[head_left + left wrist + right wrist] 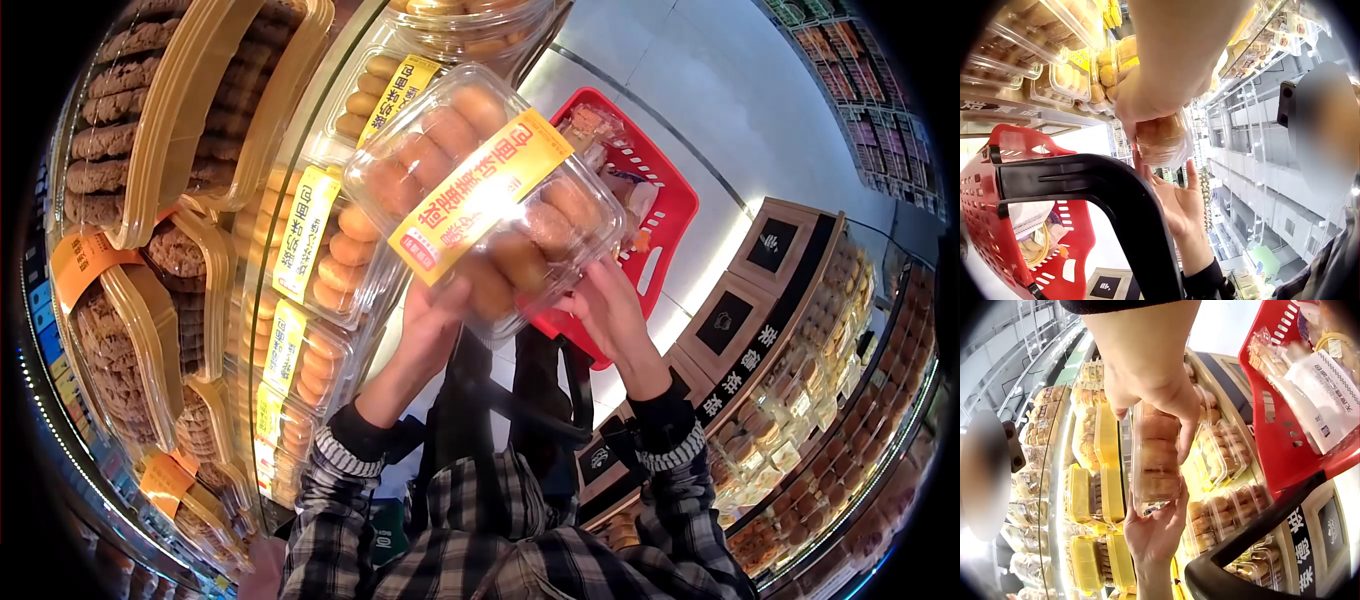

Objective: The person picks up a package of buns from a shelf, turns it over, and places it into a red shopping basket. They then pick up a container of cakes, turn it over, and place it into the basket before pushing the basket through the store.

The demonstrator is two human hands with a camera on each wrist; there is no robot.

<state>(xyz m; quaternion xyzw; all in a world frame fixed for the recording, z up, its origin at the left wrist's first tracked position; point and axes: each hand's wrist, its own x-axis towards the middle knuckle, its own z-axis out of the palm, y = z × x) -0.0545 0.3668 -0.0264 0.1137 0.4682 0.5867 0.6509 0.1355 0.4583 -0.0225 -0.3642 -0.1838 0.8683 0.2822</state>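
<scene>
— While both hands are up in front of the bakery shelf, what exactly are they holding?

— One clear plastic clamshell box [487, 195] of small golden buns, with a yellow label band [480, 195] running slantwise across the lid. The left hand [428, 330] grips one end from below, thumb curled up against the box's edge; the right hand [605, 310] clasps the other end, fingers wrapped around the side. From the right wrist view the box stands on edge between the two hands, the buns stacked in a row inside.

— Where is the box, then?

— Raised in the air, just in front of the glass-edged shelf and above a red shopping basket [665, 215]. It touches neither.

— Anything in the basket?

— Yes, wrapped goods: a packet with a white printed label [1329, 394] and something in clear film beside it. I can't make out what the food is. Its black handle [1116, 200] hangs over the left forearm.

— And the shelf itself?

— More of the same clamshell boxes of buns [335, 245], each with a yellow band, lined up one behind another. Left of them sit amber-tinted tubs of dark brown cookies [125, 110], some with orange tags [80, 265].

— Other displays?

— On the person's right, a further counter of packed pastries [800, 400], well apart from the hands.
</scene>
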